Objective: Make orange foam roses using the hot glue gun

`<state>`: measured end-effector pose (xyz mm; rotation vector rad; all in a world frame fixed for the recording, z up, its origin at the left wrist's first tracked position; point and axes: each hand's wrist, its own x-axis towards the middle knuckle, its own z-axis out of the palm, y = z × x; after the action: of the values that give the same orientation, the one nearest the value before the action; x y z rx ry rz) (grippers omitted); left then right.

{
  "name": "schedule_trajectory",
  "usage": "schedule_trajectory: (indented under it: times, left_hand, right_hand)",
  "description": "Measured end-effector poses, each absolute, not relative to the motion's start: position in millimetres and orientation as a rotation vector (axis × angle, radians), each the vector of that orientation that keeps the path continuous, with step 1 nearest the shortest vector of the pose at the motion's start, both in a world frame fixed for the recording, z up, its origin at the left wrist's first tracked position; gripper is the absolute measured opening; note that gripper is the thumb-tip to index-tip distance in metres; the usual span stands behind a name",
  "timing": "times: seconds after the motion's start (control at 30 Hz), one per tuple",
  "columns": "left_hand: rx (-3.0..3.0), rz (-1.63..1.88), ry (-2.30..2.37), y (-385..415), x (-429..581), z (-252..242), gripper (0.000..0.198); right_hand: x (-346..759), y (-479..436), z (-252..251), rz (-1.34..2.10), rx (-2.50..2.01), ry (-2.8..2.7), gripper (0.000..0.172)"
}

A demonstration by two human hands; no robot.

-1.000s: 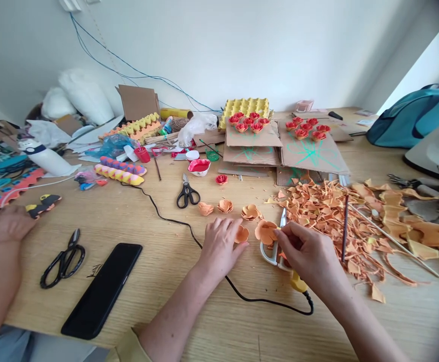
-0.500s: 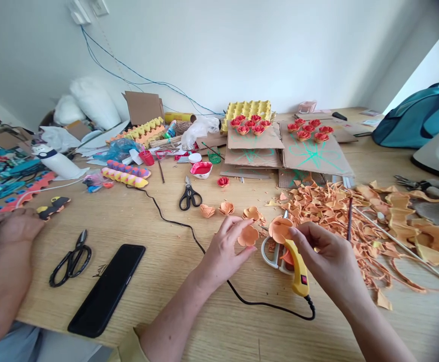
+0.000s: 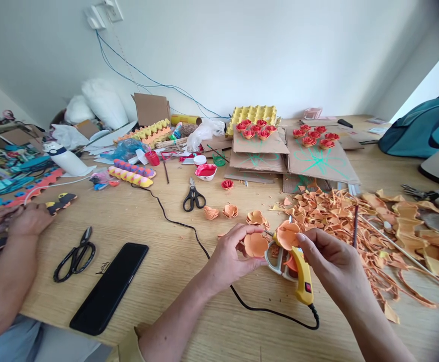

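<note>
Between the thumb and fingers of my left hand (image 3: pixel 231 256) is an orange egg-carton flower cup (image 3: pixel 256 245), its open side facing me. My right hand (image 3: pixel 327 254) pinches another orange petal cup (image 3: pixel 288 235) by its right edge, close beside the first. The two cups are apart. Below and behind them lies a yellow hot glue gun (image 3: pixel 303 276), partly covered by the cups, along with white-handled scissors (image 3: pixel 275 262). Several orange flowers, among them a layered one (image 3: pixel 230 211), sit just beyond my hands. A red painted flower (image 3: pixel 227 185) lies farther back.
Orange carton scraps (image 3: pixel 325 216) heap up on the right. Black scissors (image 3: pixel 193 196), a phone (image 3: pixel 109 289) and more scissors (image 3: pixel 76 255) lie to the left. Red flowers (image 3: pixel 255 129) stand on cardboard at the back. A co-worker's hands (image 3: pixel 30 219) are at far left. The black cord (image 3: pixel 257 305) crosses the table.
My left hand has turned its cup more toward me and shifted slightly right. The right hand's cup has dropped a little. The whole view has shifted slightly.
</note>
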<state>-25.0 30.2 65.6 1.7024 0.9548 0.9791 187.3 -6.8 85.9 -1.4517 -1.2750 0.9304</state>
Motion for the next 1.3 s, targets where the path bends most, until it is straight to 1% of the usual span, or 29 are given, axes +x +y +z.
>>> schedule_trajectory:
  times: [0.13, 0.27, 0.47, 0.63, 0.87, 1.03, 1.17, 1.3]
  left_hand:
    - [1.622, 0.892, 0.960, 28, -22, 63, 0.055]
    - [1.517, 0.893, 0.872, 27, -20, 61, 0.058]
    - [1.362, 0.933, 0.732, 31, -23, 61, 0.058]
    - [1.247, 0.932, 0.682, 36, -27, 63, 0.047]
    - [1.202, 0.815, 0.640, 35, -30, 66, 0.049]
    - [1.147, 0.847, 0.609, 36, -28, 61, 0.043]
    - [1.101, 0.848, 0.543, 36, -26, 57, 0.039]
    - [1.107, 0.846, 0.553, 35, -25, 55, 0.040]
  right_hand:
    - [184, -8, 85, 0.954, -1.444, -1.242, 0.042]
    - [180, -9, 87, 0.962, -1.451, -1.215, 0.042]
    - [181, -9, 88, 0.867, -1.462, -1.243, 0.044]
    - [182, -10, 86, 0.987, -1.437, -1.204, 0.044]
    - [183, -10, 85, 1.019, -1.428, -1.250, 0.043]
    - [181, -8, 81, 0.938, -1.441, -1.388, 0.047]
    - [176, -10, 79, 0.901, -1.485, -1.435, 0.047]
    - [170, -10, 76, 0.842, -1.476, -1.457, 0.047]
